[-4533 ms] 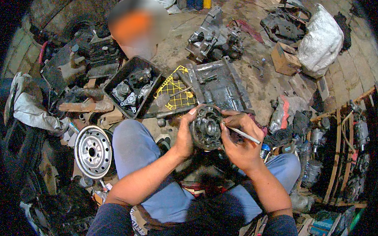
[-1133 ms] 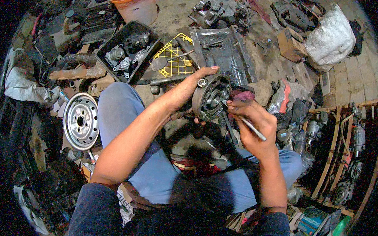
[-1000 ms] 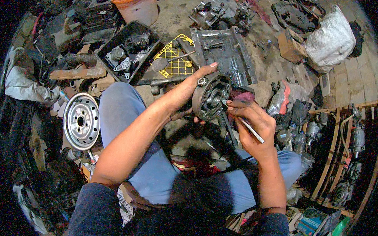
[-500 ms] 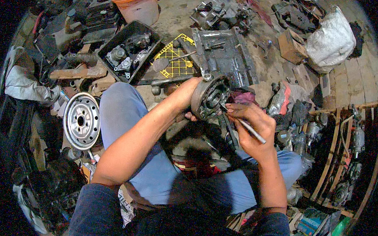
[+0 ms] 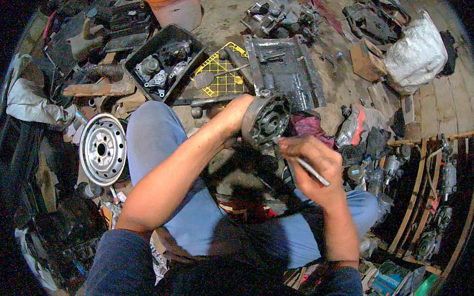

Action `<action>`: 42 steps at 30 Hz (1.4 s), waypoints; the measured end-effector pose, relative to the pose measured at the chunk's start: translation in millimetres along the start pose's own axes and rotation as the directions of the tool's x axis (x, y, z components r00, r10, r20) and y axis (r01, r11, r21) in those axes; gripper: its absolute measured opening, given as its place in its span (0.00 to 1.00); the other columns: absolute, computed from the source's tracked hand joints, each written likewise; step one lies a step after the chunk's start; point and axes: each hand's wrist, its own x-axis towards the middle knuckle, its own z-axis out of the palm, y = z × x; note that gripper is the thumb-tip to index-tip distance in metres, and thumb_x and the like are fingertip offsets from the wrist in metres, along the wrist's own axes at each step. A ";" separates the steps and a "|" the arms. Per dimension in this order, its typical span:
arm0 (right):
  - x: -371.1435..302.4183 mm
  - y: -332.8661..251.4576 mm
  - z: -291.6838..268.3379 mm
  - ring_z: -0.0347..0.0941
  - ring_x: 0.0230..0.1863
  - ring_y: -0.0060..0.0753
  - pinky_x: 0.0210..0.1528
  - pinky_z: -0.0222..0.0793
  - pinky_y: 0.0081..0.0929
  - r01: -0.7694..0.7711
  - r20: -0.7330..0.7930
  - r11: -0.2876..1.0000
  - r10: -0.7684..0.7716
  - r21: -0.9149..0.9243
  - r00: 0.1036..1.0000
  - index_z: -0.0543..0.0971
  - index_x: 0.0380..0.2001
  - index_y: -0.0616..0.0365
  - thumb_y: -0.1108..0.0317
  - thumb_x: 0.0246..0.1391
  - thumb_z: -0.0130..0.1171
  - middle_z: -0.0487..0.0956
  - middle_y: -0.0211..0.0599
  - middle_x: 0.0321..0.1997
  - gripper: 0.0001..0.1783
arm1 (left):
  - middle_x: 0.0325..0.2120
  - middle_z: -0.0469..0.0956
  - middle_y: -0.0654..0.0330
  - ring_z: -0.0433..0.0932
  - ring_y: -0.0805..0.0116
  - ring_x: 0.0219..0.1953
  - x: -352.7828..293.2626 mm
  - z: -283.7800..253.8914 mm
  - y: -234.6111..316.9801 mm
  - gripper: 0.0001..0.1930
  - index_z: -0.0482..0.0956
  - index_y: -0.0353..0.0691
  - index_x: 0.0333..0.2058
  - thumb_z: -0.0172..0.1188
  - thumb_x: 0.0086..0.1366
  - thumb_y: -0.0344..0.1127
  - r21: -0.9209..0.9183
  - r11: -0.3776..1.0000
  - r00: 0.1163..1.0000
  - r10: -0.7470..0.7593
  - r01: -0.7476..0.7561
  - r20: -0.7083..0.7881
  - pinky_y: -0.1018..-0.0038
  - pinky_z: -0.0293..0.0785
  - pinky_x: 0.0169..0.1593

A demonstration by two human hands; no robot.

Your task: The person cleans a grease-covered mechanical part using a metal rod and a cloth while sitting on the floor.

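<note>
At the far left the floor fades into shadow and the heap of dark parts there is hard to make out; only a silver wheel rim (image 5: 103,149) beside the person's left knee shows clearly. Behind it sit a black tray of metal parts (image 5: 164,62), an orange bucket (image 5: 175,5) cut off by the upper edge, a yellow grid mat (image 5: 222,77) and a greasy flat metal pan (image 5: 286,71). The left hand (image 5: 232,116) is clamped on the rim of a round grey metal housing (image 5: 265,119), held up over the lap just in front of the pan; its fingers behind the part are hidden. The right hand (image 5: 310,163) is closed around a thin light-handled tool (image 5: 308,169), whose tip at the housing's lower edge is too blurred to see. Compared with half a second ago, the housing sits tilted a little more toward the camera, and the hands have barely shifted. At the right, a white sack (image 5: 415,52) and wooden frames (image 5: 428,196) bend toward the rim
</note>
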 end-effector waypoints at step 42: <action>-2.1 0.4 7.4 0.81 0.45 0.47 0.48 0.79 0.37 0.048 0.014 0.999 -0.048 -0.010 0.999 0.80 0.42 0.61 0.82 0.48 0.60 0.82 0.46 0.46 0.15 | 0.37 0.86 0.59 0.83 0.71 0.36 -8.0 2.1 19.0 0.10 0.84 0.40 0.42 0.59 0.63 0.32 0.306 0.952 0.974 0.088 -0.021 -0.207 0.70 0.81 0.42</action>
